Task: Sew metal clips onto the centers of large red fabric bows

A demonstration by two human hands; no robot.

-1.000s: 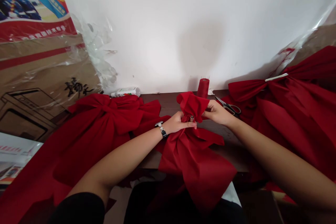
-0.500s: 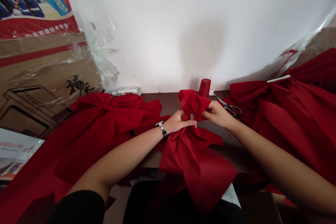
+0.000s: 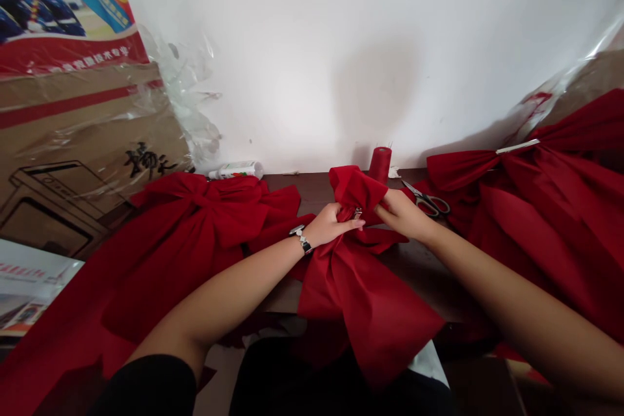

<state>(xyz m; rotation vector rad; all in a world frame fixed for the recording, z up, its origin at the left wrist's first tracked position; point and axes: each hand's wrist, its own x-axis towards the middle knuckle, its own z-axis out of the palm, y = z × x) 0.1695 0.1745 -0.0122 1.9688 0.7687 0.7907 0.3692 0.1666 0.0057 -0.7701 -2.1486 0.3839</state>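
A pair of bare hands works a length of red cloth (image 3: 375,312) at the front of a dark table (image 3: 312,187), its gathered neck held up above the surface and its wide tails hanging over the near edge. The left hand (image 3: 330,227) closes around the neck, thumb laid across the folds, beside a small metal piece (image 3: 358,213) too small to make out. The right hand (image 3: 403,213) curls at the upper loop's edge; its fingertips are hidden, so whether they pinch the fabric cannot be told.

The cloth looks light and soft, with enough body to keep its creases; it seems unlikely to break, though loose folds could slide apart. The bunched neck looks the surest place to grip, the loop's edge the gentler one.

Behind stands a red spool (image 3: 380,167), with scissors (image 3: 431,205) to the right. A finished-looking bow (image 3: 195,221) lies left, near a bottle (image 3: 238,170).
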